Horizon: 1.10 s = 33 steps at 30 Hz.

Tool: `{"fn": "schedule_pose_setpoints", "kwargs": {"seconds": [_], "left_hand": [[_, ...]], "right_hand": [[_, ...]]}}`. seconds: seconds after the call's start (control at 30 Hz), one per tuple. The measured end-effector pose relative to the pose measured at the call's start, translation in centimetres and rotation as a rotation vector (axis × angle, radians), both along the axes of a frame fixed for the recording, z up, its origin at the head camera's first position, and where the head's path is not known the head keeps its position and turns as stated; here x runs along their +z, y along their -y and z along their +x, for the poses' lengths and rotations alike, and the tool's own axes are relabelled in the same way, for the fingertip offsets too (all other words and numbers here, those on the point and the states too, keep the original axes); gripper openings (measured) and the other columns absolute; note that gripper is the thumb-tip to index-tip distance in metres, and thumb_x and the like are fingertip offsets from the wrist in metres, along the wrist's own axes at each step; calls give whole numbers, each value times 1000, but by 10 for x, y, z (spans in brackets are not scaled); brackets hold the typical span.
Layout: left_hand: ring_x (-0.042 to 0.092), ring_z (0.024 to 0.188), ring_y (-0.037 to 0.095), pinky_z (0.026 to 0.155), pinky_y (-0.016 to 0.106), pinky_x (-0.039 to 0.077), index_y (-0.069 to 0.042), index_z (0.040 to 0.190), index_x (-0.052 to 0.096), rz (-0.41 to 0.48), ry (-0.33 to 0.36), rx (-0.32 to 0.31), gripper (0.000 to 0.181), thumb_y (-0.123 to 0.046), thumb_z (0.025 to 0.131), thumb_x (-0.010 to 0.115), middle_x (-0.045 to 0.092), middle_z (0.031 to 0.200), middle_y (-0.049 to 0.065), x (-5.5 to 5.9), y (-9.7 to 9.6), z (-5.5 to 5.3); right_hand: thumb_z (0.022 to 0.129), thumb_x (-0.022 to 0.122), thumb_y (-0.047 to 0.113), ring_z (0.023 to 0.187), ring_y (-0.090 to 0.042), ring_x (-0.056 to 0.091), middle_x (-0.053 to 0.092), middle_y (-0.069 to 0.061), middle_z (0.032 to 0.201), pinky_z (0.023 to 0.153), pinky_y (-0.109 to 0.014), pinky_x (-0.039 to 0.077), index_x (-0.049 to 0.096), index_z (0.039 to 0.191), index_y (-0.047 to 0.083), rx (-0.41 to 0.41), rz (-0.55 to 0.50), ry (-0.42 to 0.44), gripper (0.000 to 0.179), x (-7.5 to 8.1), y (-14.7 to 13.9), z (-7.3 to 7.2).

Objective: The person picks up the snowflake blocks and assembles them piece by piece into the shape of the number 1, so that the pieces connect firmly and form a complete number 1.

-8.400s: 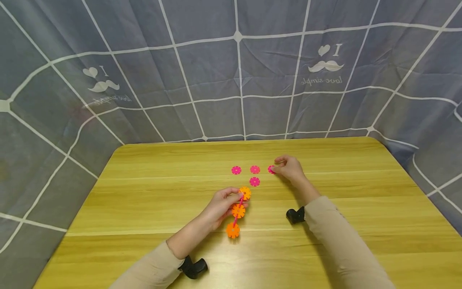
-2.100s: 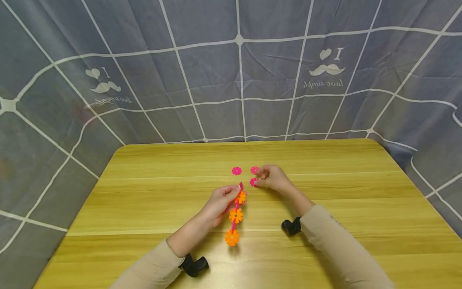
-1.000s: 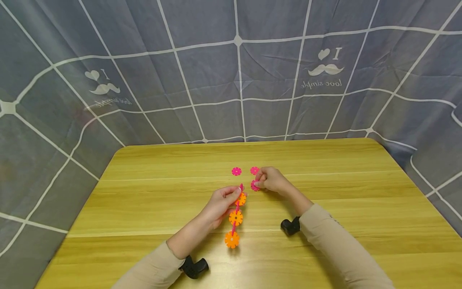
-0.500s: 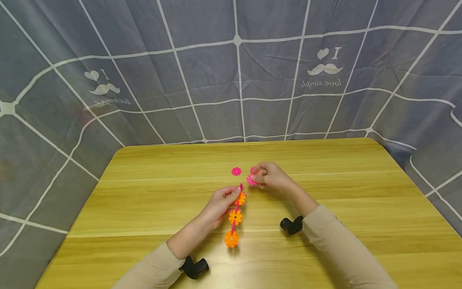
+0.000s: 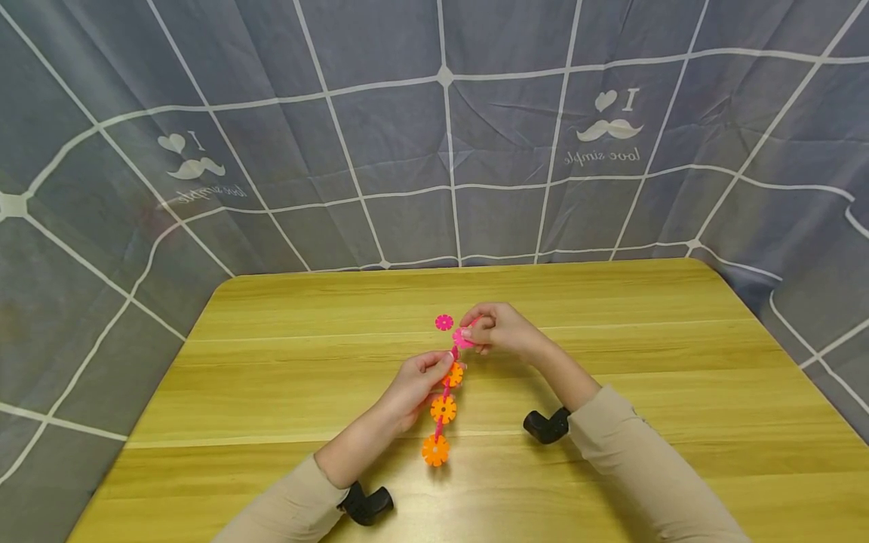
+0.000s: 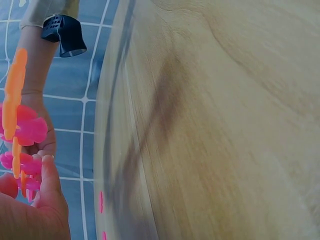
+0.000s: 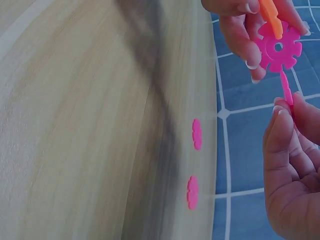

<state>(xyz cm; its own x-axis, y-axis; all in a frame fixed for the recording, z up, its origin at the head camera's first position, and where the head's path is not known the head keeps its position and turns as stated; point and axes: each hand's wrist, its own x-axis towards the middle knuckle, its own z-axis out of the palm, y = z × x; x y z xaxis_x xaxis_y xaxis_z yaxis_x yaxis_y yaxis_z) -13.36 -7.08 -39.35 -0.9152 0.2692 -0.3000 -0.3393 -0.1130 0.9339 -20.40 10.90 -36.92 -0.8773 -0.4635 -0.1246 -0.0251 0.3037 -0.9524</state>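
Note:
My left hand (image 5: pixel 416 386) holds the far end of a chain of snowflake discs (image 5: pixel 443 409), orange ones alternating with pink ones set crosswise. The chain hangs toward the table's near side. At its top end, a notched pink disc (image 7: pixel 291 54) shows face-on in the right wrist view, between my left fingers. My right hand (image 5: pixel 514 333) pinches a loose pink disc (image 7: pixel 286 89) between thumb and fingertips. That disc is turned edge-on to the chain's end disc, with its rim right at the other's notched edge.
On the wooden table (image 5: pixel 271 377) lies a flat pink snowflake disc (image 5: pixel 444 323); a second flat disc (image 7: pixel 192 192), mostly hidden by my right hand in the head view, lies beside it. A grey curtain (image 5: pixel 394 151) with white lines stands behind the table.
Earlier the right hand took a pink disc from the right, and the chain gained a pink disc. Since then it has lifted another pink disc off the table and brought it left to the chain's end.

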Motion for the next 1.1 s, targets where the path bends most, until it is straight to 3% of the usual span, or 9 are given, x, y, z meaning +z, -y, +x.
{"fn": "schedule_pose_setpoints", "kwargs": {"seconds": [0.4,0.6,0.77,1.1], "left_hand": [[62,72,7,66,18,52,11,126,49,-4,-21,-50,41,-19,99,48,63,114,20,1,1,1],[56,65,5,61,17,50,14,125,48,-11,-56,-80,41,-17,99,47,67,96,10,0,2,2],[53,57,6,56,16,49,19,120,49,4,-69,-91,39,-14,99,47,62,80,0,-1,1,3],[55,58,7,58,18,51,19,123,47,27,-86,-102,37,-9,98,47,65,87,3,-1,2,5]], "right_hand": [[89,59,1,57,-15,54,56,-6,63,55,-25,50,57,104,-10,50,-39,-6,19,3,3,3],[89,54,-5,55,-14,52,55,-7,63,51,-22,47,55,101,-10,102,-71,-16,13,2,4,4],[89,52,-9,52,-13,46,51,-4,60,49,-21,43,53,96,-9,129,-78,-22,7,4,4,6],[89,52,-9,48,-10,43,56,-5,62,46,-21,39,54,86,-7,172,-66,24,4,8,6,3]]}}
